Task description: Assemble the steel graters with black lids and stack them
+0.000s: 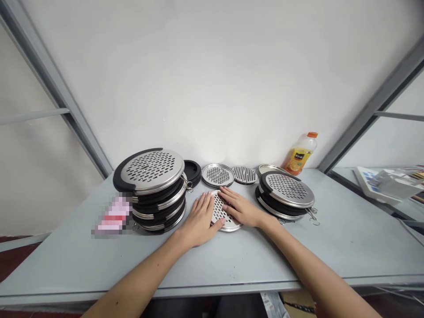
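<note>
A round, perforated metal disc [219, 206] lies on the table between my hands, its left and right parts covered by them. My left hand [199, 221] is spread over its left side, with the thumb reaching across the lower part. Across the upper right side rests my right hand [243, 206], fingers flat and pointing left. Both hands are open, palms down, and neither is wrapped around the disc. What lies beneath the palms is hidden. Behind the disc are a second perforated metal disc [217, 176] and a slotted metal disc [245, 175].
Left stands a tall stack of perforated discs with black rims [150, 170]; right, a shorter stack [288, 190] with wire rings. Behind are black round pieces [192, 171], a shallow metal lid [270, 168] and an orange drink bottle [300, 154]. Metal frame posts border the grey table [205, 269].
</note>
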Demonstrator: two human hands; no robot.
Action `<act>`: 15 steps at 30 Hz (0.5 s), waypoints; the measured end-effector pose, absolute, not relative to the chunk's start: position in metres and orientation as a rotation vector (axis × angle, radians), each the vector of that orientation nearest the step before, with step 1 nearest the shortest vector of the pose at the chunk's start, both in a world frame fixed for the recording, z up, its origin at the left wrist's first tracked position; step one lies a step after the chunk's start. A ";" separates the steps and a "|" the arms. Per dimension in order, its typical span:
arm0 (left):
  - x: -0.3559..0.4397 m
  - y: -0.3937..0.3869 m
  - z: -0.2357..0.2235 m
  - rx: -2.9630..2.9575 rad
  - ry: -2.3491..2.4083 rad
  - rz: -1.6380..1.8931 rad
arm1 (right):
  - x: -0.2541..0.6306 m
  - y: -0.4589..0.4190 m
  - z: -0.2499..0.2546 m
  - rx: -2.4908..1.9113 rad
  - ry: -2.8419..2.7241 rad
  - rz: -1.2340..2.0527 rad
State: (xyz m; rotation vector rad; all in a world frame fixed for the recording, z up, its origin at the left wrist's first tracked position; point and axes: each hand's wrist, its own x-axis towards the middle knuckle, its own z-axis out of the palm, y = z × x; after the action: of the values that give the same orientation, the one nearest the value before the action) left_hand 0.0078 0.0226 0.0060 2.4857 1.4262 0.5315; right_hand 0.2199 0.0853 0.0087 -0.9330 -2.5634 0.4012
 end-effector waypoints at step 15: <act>0.006 0.024 0.010 2.546 1.427 0.509 | 0.218 0.081 0.016 -0.930 -2.579 0.415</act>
State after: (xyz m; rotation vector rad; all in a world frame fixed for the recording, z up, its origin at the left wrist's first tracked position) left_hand 0.0058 0.0241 0.0100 2.5457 1.4270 0.5092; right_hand 0.2183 0.0807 0.0158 -0.9295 -2.5792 0.4151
